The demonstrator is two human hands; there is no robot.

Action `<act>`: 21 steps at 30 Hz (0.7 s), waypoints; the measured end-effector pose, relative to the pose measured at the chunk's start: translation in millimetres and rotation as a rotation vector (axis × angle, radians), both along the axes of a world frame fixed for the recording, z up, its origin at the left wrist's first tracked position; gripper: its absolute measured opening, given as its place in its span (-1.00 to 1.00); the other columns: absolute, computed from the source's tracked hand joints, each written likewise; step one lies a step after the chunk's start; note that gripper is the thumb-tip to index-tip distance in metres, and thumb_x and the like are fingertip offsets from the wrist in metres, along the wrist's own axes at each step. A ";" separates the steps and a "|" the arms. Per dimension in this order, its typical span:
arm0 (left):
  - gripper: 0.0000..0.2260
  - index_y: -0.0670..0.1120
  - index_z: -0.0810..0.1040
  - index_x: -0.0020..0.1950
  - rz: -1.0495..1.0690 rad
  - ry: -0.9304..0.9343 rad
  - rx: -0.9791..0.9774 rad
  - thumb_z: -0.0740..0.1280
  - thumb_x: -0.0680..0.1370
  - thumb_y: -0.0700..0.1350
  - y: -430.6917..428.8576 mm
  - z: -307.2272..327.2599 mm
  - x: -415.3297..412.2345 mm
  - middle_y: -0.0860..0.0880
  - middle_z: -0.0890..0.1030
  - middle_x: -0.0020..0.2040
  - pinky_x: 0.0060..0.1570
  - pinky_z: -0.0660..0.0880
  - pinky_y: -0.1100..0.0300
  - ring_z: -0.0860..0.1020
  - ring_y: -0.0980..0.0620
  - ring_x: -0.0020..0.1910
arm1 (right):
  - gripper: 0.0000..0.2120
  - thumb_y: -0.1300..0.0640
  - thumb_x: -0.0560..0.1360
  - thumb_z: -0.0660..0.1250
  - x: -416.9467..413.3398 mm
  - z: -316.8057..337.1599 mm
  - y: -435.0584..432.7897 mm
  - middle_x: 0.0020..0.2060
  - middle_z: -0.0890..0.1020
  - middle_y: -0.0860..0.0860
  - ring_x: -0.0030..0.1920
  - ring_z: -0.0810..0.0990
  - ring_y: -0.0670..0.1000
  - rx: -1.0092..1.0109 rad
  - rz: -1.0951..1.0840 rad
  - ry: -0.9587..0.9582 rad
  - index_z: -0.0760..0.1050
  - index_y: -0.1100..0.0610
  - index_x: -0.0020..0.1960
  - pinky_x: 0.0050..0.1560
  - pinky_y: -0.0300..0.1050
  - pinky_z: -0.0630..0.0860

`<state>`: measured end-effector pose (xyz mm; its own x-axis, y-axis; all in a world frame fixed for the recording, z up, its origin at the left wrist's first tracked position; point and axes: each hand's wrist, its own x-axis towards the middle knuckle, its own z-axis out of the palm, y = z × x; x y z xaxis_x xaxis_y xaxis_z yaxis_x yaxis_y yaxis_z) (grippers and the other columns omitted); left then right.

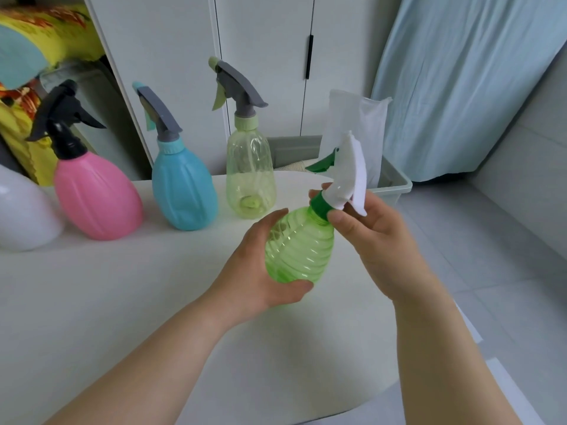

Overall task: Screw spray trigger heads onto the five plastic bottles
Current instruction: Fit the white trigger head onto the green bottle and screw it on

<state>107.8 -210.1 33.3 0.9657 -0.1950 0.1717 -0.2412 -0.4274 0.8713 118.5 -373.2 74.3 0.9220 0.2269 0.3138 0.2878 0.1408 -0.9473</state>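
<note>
the left hand cups the ribbed translucent green bottle, steadying it tilted toward one o'clock, so the right hand fingers, pinched on the green collar under the white trigger head, can twist it.

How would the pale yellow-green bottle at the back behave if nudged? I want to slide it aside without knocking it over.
The pale yellow-green bottle looks empty, since you can see through it, so it is probably light and slides easily on the smooth white table. Its tall grey trigger head puts weight high up, so it may tip. Push it low on the body.
</note>
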 end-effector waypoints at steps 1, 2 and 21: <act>-0.16 0.12 0.19 0.34 -0.004 -0.002 -0.009 0.53 0.16 -0.05 -0.1 -0.5 0.1 0.11 0.40 0.22 -0.13 0.25 0.71 0.36 0.43 0.04 | -0.79 0.28 0.39 0.30 0.1 0.7 1.8 -0.23 0.68 -0.18 -0.12 0.63 -0.20 -0.006 -0.016 -0.003 0.52 0.00 -0.08 -0.12 -0.37 0.52; -0.16 0.12 0.19 0.33 -0.006 -0.002 -0.018 0.52 0.14 -0.04 -0.4 -1.0 0.3 0.12 0.40 0.21 -0.14 0.25 0.71 0.35 0.45 0.04 | -0.77 0.31 0.39 0.31 0.1 0.9 4.3 -0.26 0.67 -0.18 -0.15 0.62 -0.21 -0.005 -0.046 -0.003 0.51 0.01 -0.09 -0.12 -0.37 0.52; -0.40 0.28 0.26 0.00 -0.048 -0.002 -0.121 0.46 0.12 -0.11 -0.1 -3.5 -5.3 0.30 0.40 -0.01 -0.21 0.30 0.67 0.38 0.59 -0.07 | -0.82 0.10 0.39 0.25 -6.9 -1.5 24.7 -0.18 0.65 -0.25 -0.09 0.57 -0.28 -0.132 0.085 0.025 0.49 -0.13 -0.06 -0.05 -0.40 0.48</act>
